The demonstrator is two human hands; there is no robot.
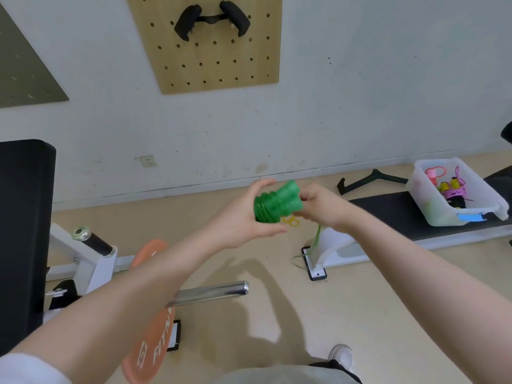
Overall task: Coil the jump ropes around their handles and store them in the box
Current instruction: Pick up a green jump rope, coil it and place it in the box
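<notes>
While the 2 green handles (286, 199) are held side by side in mid-air at the centre of the scene, the left hand (243, 217) grasps their left end, with thumb and fingers curled around the section already wrapped in green rope (264, 207). The right hand (322, 207) is clenched around the right end of the handles, fingers curled; a loose length of the green rope hangs below this hand and trails to the floor (360, 300) beside a white bench foot (329, 245). A small yellow loop (292, 221) lies on the floor just beyond the hands. The translucent white box (432, 206) sits on a black bench pad (388, 212) at the far right, well apart from the hands. Inside it lie a pink rope (435, 173) and a bundle with 2 yellow handles (448, 185) wrapped in purple rope. An orange weight plate (152, 342) stands near left, beside a chrome bar (216, 292).
</notes>
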